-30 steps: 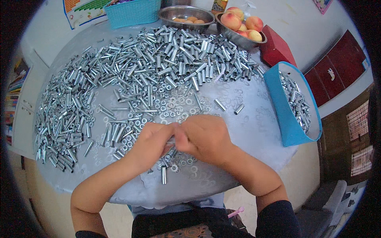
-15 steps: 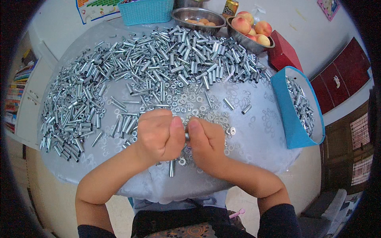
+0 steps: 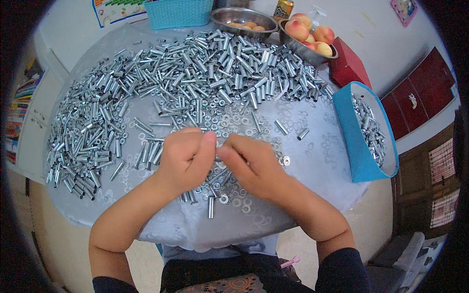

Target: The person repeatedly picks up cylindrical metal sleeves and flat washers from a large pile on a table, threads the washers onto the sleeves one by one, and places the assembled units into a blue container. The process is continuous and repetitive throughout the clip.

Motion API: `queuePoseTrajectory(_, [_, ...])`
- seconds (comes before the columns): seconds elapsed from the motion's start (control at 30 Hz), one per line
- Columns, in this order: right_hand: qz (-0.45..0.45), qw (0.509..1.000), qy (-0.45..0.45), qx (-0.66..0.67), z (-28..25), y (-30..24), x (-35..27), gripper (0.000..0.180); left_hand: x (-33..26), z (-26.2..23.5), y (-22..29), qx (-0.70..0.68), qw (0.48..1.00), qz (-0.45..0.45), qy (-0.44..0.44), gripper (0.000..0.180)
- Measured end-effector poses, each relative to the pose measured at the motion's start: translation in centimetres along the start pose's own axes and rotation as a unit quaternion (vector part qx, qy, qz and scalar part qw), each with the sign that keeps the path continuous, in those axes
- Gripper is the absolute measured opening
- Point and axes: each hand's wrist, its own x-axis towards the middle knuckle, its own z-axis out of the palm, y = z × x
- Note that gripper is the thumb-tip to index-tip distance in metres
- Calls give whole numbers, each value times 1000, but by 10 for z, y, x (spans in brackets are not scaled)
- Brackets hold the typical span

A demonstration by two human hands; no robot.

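My left hand (image 3: 187, 158) is curled into a fist above the near middle of the table, its thumb lying along the top. Fingertips bent inward, my right hand (image 3: 253, 158) pinches close beside that thumb. A glint of silvery metal shows between the two hands; the fingers cover most of it, so its kind is hidden. Below them lie several metal bolts (image 3: 188, 196) and a single metal sleeve (image 3: 211, 207). Flat washers (image 3: 245, 208) are scattered by my right hand, and hex nuts (image 3: 207, 118) lie just beyond my hands.
A wide heap of metal sleeves (image 3: 229, 63) curves across the table's far and left sides. At right stands a blue fabric bin (image 3: 348, 132) holding more metal pieces. Along the back are a turquoise basket (image 3: 178, 13), a bowl of eggs (image 3: 222, 24), peaches (image 3: 297, 30) in a bowl and a can (image 3: 283, 10).
Both hands have shifted slightly left, and my right hand has turned and come closer to my left thumb. The metal cylinder end that showed between them is now mostly covered.
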Motion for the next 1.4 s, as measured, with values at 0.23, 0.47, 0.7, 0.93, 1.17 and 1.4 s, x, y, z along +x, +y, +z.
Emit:
queuePoseTrajectory(0.23, [-196, 951, -46, -236, -10, 6, 5, 26, -6, -4, 8, -151, 933, -322, -50, 45])
queuePoseTrajectory(0.47, [8, 997, -67, -33, 4, -5, -11, 27, -3, -1, 5, 26, 999, 29, 29, 34])
queuePoseTrajectory(0.7, [426, 787, -130, 427, 4, 1, 2, 43, 2, -8, -3, 155, 972, 179, -5, 29])
queuePoseTrajectory(0.93, [312, 875, -99, 357, -8, -7, -2, 39, -2, -8, 3, 60, 997, 28, 36, 35])
queuePoseTrajectory(1.17, [-49, 999, -20, 13, -13, -5, -2, 27, -6, -10, 12, -33, 982, -182, 24, 45])
queuePoseTrajectory(1.4, [-63, 994, -68, -61, -13, -6, -5, 20, -6, -5, 13, -29, 992, -124, 19, 43])
